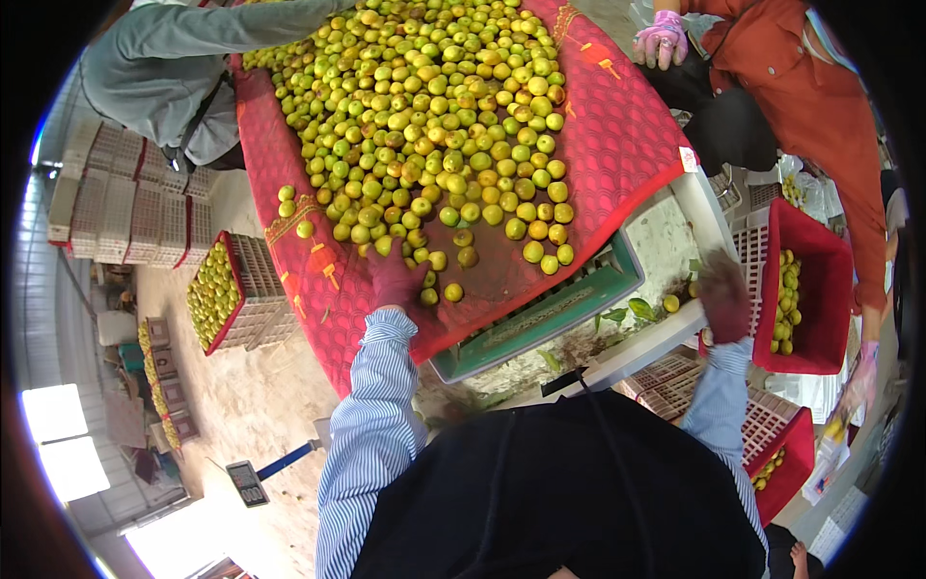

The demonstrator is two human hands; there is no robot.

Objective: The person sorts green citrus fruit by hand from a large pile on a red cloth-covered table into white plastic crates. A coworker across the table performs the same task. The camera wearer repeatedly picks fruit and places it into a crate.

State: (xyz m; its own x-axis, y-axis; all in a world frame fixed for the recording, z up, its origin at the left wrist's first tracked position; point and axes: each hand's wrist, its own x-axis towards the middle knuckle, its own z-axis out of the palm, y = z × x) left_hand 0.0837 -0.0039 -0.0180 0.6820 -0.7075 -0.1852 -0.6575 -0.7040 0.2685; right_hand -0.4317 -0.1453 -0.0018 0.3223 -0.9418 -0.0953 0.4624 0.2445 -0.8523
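A broad heap of small round yellow-green fruits [434, 130], some with brown blotches, covers a sorting table lined with red patterned cloth [615, 137]. My left hand [394, 279], in a maroon glove, touches fruits at the near left edge of the heap. Its thumb is spread from the fingers, and the palm is hidden. On the right, my right hand [723, 297] is blurred by motion above the white table rim [705, 210], beside a red-lined crate [806, 289]. Whether it holds a fruit cannot be made out. A single fruit [671, 302] lies close to it, near green leaves [640, 309].
A green tray [535, 318] sits below the cloth's front edge. Another red-lined crate [788, 456] stands lower right. A full fruit crate [253, 297] and a scale display [247, 483] are at left. A grey-sleeved person [159, 79] and one in rust-coloured clothing [803, 94] flank the table.
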